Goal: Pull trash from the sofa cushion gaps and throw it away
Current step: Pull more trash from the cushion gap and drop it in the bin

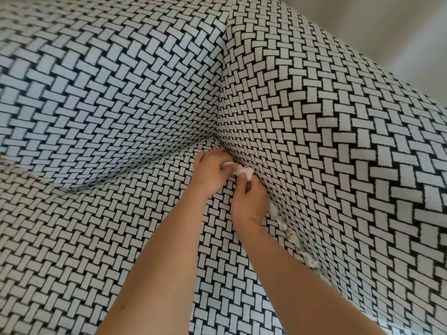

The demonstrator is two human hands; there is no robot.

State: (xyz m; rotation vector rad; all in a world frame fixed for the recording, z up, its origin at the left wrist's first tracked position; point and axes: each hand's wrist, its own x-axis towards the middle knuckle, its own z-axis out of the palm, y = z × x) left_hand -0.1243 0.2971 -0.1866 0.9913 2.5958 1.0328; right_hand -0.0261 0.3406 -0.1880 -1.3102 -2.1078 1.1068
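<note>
Crumpled white tissue [242,170] is noted at the mouth of the gap [278,215], directly between the fingertips of both hands. One end is enclosed by the curled fingers [223,165] of the left hand [210,174]. The other end is pinched between thumb and fingers of the right hand [249,199], which are closed on it. How much tissue is hidden deeper in the gap cannot be told.

Handling, as judged: very light, soft, crushable; likely to tear if tugged by a thin corner. Hold is best taken on the bunched middle, close to where it enters the gap, and the piece drawn out slowly.

Behind the right wrist, along the same gap, more white paper scraps [294,238] are seen, small and shredded. These are expected to crumble and would need gathering pinch by pinch.

Beneath the fingers lies the seat cushion [121,238]. To the right of the fingertips rises the side cushion [338,141], and beyond the left knuckles the back cushion [108,81]. All are covered in one basket-weave fabric. No bin is in view.
</note>
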